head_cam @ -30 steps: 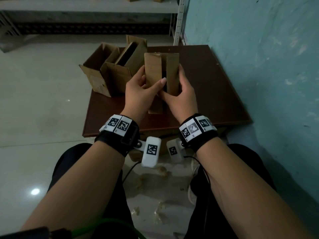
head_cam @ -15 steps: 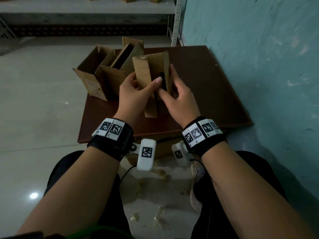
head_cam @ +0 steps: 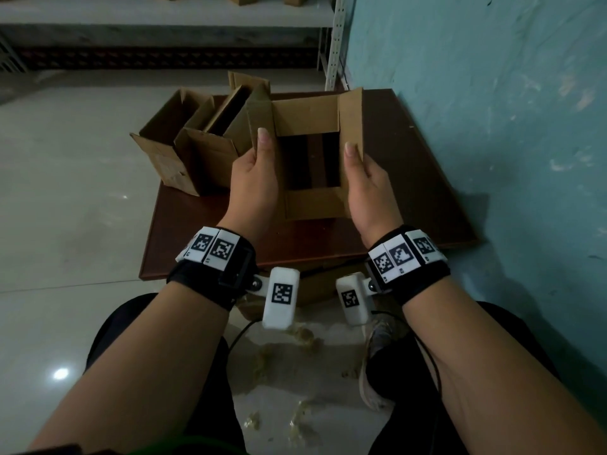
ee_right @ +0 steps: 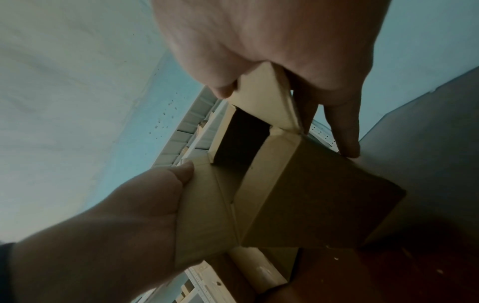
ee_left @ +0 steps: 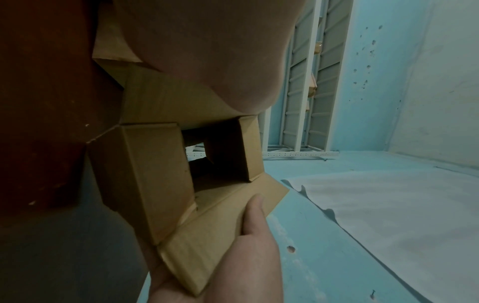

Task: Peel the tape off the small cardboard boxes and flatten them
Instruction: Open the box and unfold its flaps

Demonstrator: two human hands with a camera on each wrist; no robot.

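Both hands hold one small cardboard box (head_cam: 307, 126) up over the middle of the low brown table (head_cam: 410, 178), its flaps spread so you look straight through it. The left hand (head_cam: 251, 188) grips the left flap, thumb laid flat along the inner face, the other fingers hidden behind the cardboard. The right hand (head_cam: 368, 188) grips the right flap the same way, thumb on top and fingers reaching down the outer side. Two more opened boxes (head_cam: 193, 149) stand at the table's far left corner, touching each other.
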